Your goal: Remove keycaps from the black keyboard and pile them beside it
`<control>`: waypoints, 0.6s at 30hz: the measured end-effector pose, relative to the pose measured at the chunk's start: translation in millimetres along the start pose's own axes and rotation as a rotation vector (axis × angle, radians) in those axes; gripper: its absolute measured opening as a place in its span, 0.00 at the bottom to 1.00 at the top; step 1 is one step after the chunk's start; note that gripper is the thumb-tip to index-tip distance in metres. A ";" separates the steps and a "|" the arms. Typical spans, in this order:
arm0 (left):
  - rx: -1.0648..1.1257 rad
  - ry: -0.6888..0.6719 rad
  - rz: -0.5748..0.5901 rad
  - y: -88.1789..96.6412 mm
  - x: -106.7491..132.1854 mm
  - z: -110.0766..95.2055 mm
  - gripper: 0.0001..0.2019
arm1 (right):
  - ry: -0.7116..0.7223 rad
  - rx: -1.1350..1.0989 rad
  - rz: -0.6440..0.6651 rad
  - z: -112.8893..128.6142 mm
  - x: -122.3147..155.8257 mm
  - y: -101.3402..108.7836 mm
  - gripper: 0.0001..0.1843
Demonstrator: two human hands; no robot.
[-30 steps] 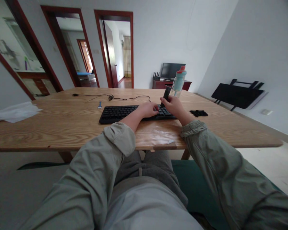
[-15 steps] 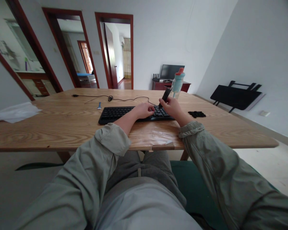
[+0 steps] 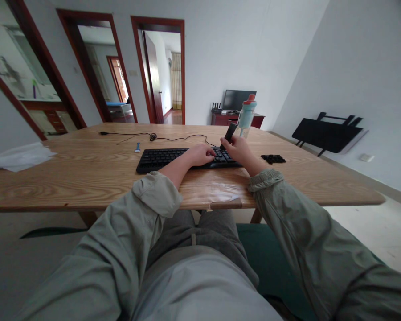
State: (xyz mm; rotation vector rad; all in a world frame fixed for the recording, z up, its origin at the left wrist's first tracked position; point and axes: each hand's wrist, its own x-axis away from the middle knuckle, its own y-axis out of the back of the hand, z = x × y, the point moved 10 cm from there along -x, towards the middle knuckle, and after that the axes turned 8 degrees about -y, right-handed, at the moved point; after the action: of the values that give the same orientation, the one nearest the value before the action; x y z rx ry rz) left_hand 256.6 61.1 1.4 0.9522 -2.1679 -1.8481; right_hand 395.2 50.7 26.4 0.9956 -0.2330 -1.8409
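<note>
Hands barely shifted since earlier, staying at right end of keyboard [image 3: 163, 158] on table [image 3: 87, 174] | left hand [image 3: 202, 154] rests loosely spread on keys, holding nothing | right hand [image 3: 240, 149] closed round dark stick [image 3: 228, 133], tilted, tip by keys | advice: pin keyboard down, work tip gently

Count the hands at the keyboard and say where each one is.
2. The left hand rests on the keys right of the middle of the keyboard; the right hand is over its right end, gripping a dark tool. No other hand shows.
</note>
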 end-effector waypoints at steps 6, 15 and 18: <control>-0.004 0.000 -0.007 -0.8 -0.5 2.4 0.16 | -0.011 0.010 0.037 3.7 4.3 -1.1 0.16; 0.000 -0.030 -0.040 -3.0 -2.5 4.2 0.16 | -0.157 -0.064 0.059 -21.2 -2.2 0.0 0.18; 0.013 -0.032 -0.032 -3.8 -2.4 4.1 0.16 | -0.186 -0.072 0.060 -25.1 -2.9 -1.3 0.18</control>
State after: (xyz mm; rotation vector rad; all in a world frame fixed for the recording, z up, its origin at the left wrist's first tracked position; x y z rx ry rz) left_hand 257.9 65.7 -2.4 0.9713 -2.1982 -1.8788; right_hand 412.9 60.3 11.0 0.7605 -0.3034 -1.8741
